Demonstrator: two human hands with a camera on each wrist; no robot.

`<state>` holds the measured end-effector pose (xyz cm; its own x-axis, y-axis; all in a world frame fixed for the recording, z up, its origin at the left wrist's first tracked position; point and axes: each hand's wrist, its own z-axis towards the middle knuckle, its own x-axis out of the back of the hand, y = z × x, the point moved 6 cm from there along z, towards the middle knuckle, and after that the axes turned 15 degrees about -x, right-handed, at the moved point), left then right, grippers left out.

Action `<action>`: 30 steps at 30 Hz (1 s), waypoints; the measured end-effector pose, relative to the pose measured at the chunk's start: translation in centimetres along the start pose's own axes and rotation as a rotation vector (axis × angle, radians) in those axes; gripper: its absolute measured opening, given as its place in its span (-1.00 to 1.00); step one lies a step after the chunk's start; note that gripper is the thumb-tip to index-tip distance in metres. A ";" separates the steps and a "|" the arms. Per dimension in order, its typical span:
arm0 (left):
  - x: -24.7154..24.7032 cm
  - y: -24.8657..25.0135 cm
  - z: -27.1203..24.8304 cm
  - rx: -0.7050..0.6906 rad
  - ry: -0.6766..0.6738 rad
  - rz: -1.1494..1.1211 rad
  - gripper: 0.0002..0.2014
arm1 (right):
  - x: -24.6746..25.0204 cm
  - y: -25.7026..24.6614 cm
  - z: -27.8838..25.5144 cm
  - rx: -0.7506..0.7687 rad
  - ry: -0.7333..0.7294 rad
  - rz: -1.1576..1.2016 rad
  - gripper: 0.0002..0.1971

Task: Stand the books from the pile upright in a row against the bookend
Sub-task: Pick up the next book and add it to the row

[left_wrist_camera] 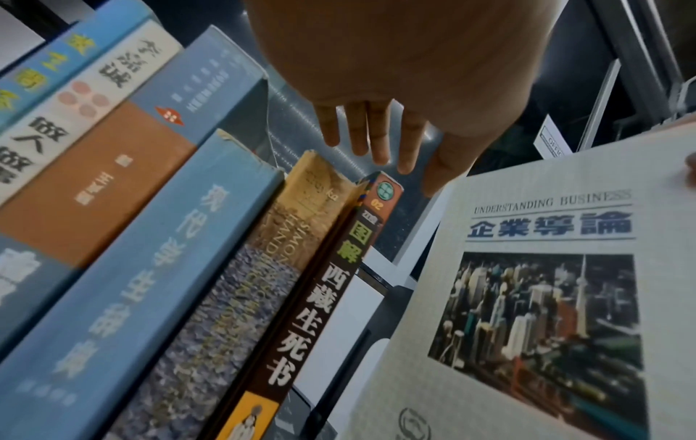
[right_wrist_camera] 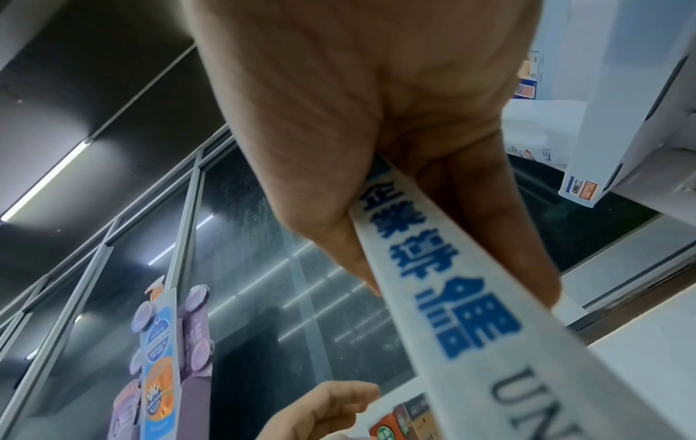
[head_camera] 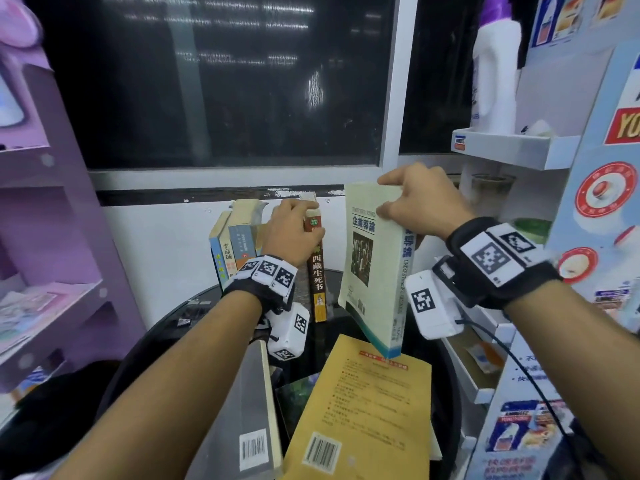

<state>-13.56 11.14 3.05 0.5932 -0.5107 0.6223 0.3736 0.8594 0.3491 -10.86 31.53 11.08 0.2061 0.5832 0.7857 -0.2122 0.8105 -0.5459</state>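
Note:
Several books stand upright in a row (head_camera: 235, 237) at the back of the round black table (head_camera: 166, 327). My left hand (head_camera: 301, 220) holds the top of the row's rightmost book, a brown-spined one (head_camera: 317, 275) (left_wrist_camera: 320, 297); its fingers reach over the top and its thumb lies on the spine. My right hand (head_camera: 388, 199) grips the top of a pale green "Understanding Business" book (head_camera: 370, 271) (right_wrist_camera: 471, 312), held upright in the air just right of the row. The pile in front holds a yellow book (head_camera: 360, 410) and a grey book (head_camera: 249, 410). I cannot make out the bookend.
A purple shelf unit (head_camera: 52, 237) stands close on the left. On the right, a white display shelf (head_camera: 512, 150) carries a tall white bottle (head_camera: 495, 74). A dark window and a white wall are directly behind the books.

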 end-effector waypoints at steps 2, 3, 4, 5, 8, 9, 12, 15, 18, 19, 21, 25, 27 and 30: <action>-0.2 -0.7 0.6 0.023 -0.019 -0.008 -0.54 | -0.7 -0.2 0.7 0.014 0.006 -0.007 -0.55; -0.3 -1.0 0.9 0.034 -0.030 -0.016 -0.53 | -1.1 -0.3 1.1 0.019 0.010 -0.005 -0.55; -0.5 -1.3 1.2 0.042 -0.042 -0.017 -0.52 | -1.4 -0.3 1.5 0.016 0.015 0.002 -0.54; -0.7 -1.6 1.5 0.051 -0.055 -0.012 -0.51 | -1.8 -0.2 2.0 0.010 0.019 0.011 -0.53; -1.4 -2.7 2.4 0.084 -0.104 0.000 -0.47 | -3.1 -0.4 3.3 -0.005 0.030 0.028 -0.51; -1.7 -3.1 2.5 0.098 -0.124 0.000 -0.46 | -3.6 -0.5 3.7 -0.007 0.032 0.033 -0.51; -2.3 -3.9 2.8 0.115 -0.187 0.001 -0.40 | -5.3 -1.1 4.7 -0.003 0.049 0.030 -0.50; -2.6 -4.5 2.7 0.092 -0.191 -0.037 -0.38 | -6.8 -1.5 5.7 0.006 0.080 0.025 -0.49; -2.5 -5.0 2.6 0.045 -0.159 -0.087 -0.39 | -8.4 -1.8 6.5 0.017 0.095 0.033 -0.49; -2.5 -5.1 2.5 0.024 -0.146 -0.096 -0.41 | -8.9 -1.8 6.7 0.020 0.102 0.038 -0.48; -2.5 -5.2 2.5 -0.010 -0.125 -0.119 -0.43 | -9.8 -2.0 7.0 0.016 0.124 0.029 -0.48; -2.8 -5.6 2.6 -0.052 -0.133 -0.157 -0.39 | -11.6 -2.2 7.5 0.017 0.138 0.020 -0.47; -2.9 -5.8 2.6 -0.070 -0.137 -0.162 -0.40 | -12.4 -2.1 7.7 0.016 0.137 0.015 -0.48; -3.0 -5.9 2.6 -0.093 -0.130 -0.150 -0.42 | -13.3 -1.9 7.9 0.002 0.135 -0.011 -0.49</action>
<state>-19.34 7.68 0.95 0.4312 -0.6196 0.6558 0.5185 0.7650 0.3820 -20.77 21.80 3.92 0.3348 0.5762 0.7456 -0.2111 0.8170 -0.5367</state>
